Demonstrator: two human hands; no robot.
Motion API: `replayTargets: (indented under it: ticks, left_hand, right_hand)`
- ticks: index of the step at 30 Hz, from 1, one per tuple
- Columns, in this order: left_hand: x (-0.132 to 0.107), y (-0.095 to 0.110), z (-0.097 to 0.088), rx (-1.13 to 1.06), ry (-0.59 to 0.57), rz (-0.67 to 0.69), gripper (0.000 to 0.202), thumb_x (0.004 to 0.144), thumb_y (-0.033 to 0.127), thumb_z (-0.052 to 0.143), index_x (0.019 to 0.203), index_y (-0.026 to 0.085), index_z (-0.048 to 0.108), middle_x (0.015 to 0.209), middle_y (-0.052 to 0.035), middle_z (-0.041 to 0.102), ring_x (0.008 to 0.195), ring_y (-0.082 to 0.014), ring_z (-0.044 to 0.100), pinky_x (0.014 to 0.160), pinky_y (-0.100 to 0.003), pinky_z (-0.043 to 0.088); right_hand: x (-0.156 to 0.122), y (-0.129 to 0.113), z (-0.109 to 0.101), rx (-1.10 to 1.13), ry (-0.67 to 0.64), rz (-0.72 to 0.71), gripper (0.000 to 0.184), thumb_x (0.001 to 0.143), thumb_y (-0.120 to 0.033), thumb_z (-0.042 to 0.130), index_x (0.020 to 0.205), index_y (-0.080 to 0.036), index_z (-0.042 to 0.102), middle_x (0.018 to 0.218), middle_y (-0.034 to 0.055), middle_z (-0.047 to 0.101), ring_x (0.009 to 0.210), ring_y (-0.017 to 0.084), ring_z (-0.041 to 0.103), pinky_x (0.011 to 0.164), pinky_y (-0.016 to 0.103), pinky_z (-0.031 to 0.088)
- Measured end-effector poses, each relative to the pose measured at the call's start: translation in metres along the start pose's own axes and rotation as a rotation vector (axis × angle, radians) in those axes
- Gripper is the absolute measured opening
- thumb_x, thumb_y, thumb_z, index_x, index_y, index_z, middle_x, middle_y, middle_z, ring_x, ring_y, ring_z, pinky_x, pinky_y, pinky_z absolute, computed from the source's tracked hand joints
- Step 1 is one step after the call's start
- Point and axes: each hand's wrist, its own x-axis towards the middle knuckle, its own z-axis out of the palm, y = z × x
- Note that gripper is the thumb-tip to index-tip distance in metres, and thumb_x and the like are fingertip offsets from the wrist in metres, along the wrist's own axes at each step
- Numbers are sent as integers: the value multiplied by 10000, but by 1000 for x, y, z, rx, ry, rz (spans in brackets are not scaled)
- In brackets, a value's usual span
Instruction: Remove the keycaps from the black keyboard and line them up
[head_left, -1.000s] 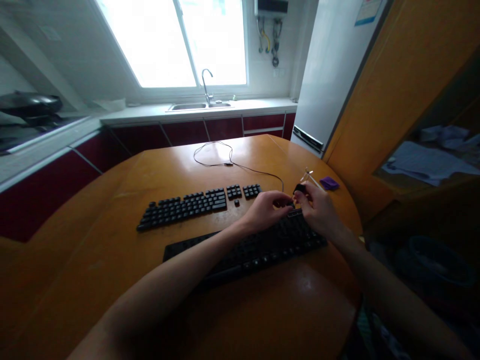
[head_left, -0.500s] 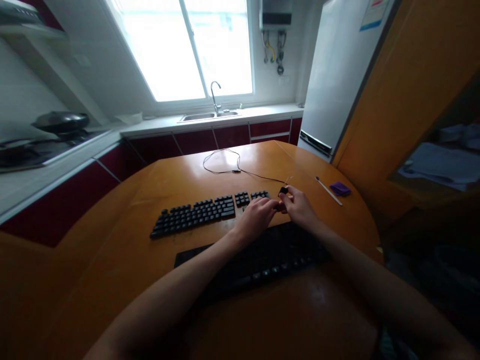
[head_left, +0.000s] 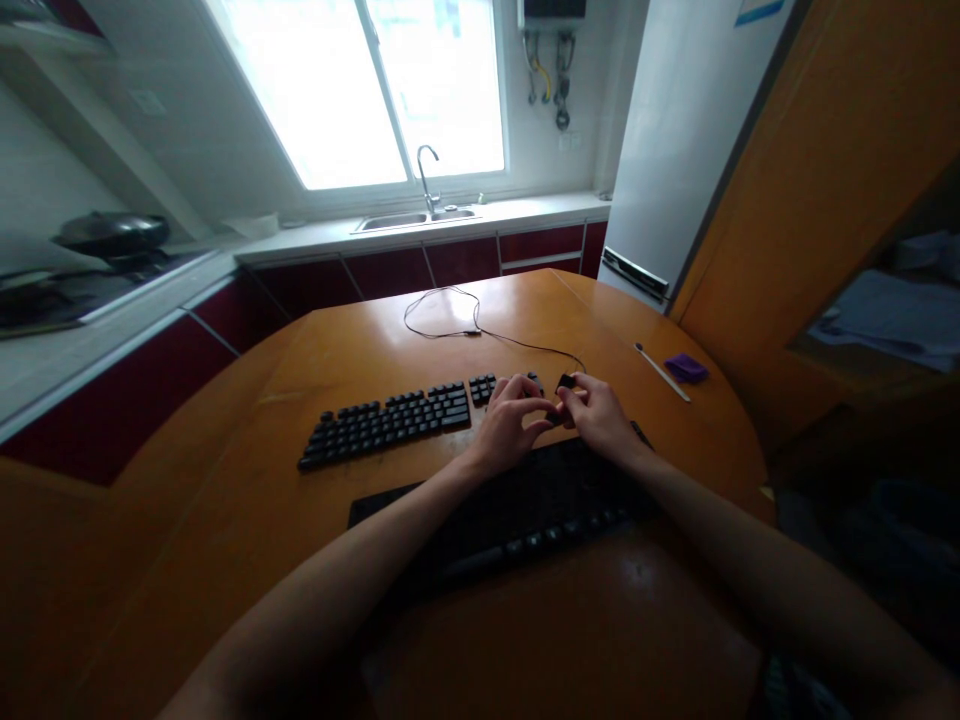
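Observation:
A black keyboard (head_left: 517,510) lies near me on the round wooden table (head_left: 345,340). Behind it, black keycaps (head_left: 390,420) are laid out in rows on the wood. My left hand (head_left: 506,425) and my right hand (head_left: 596,420) meet just behind the keyboard's far right part. My right hand's fingers pinch a small black tool (head_left: 565,382) with a thin wire loop. My left hand's fingertips are pinched together next to it, on something small and dark that I cannot make out.
A thin black cable (head_left: 465,325) loops across the far side of the table. A white stick (head_left: 660,372) and a purple object (head_left: 685,368) lie at the right. Beyond the table are a counter with a sink (head_left: 416,218), a fridge (head_left: 667,160) and a wooden cabinet (head_left: 817,180).
Both hands stay together, and have drifted left along the keyboard's back edge over the last second. The camera view has shifted a little.

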Motion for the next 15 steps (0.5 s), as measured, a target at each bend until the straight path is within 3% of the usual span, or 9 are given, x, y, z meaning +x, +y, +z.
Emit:
replayTargets:
  ticks: [7,11,15]
  left_hand:
    - [5,0,-6,-129,9,-99,141,805,239,776,945,253,770,997,-44,588,994,-211,546,943,-387,454]
    - [5,-9,-9,71,73,-258,126,760,235,804,883,251,782,1006,-46,587,1030,-236,524,955,-408,426]
    - [1,-19,-7,278,3,-369,111,731,290,826,834,266,791,1075,-53,592,1090,-279,486,934,-444,397]
  right_hand:
    - [0,-2,0,103,-24,28,189,902,-389,554,858,-208,518,569,-6,648,534,175,676,509,257,532]
    - [1,-4,-4,99,18,25,206,919,-400,542,854,-209,501,597,14,685,561,176,699,514,245,534]
    - [4,-3,-7,82,74,16,213,917,-406,553,854,-208,505,618,28,701,571,180,705,505,241,531]
